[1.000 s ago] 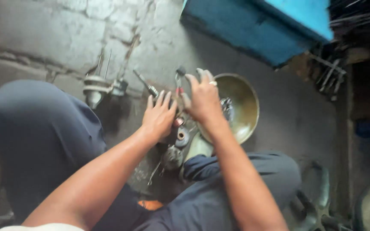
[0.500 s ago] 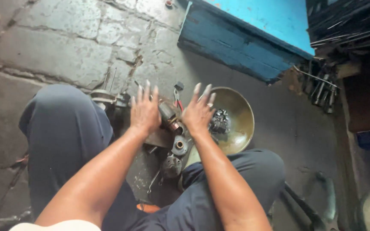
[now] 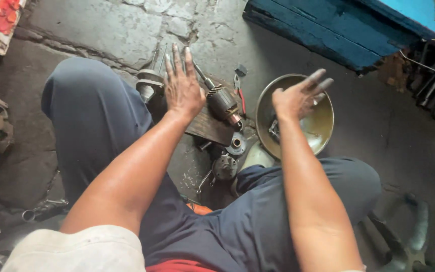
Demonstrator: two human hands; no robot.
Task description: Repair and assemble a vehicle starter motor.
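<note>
both hands are spread flat and hold nothing. the left hand [image 3: 182, 88], upper middle of the frame, hovers with straight fingers over a wooden block [image 3: 210, 127]; contact cannot be told. just right of it a ribbed metal chuck part [image 3: 222, 103] lies on the block. the right hand [image 3: 298, 96], right of centre, is open above a brass-coloured bowl [image 3: 323, 123] on the floor [image 3: 101, 25].

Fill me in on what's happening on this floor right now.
A person sits on the grey stone floor with both hands open and empty. The left hand hovers over a ribbed metal drill chuck lying on a dark wooden block. The right hand is above a round brass-coloured metal bowl. Small round metal parts lie between the knees.
</note>
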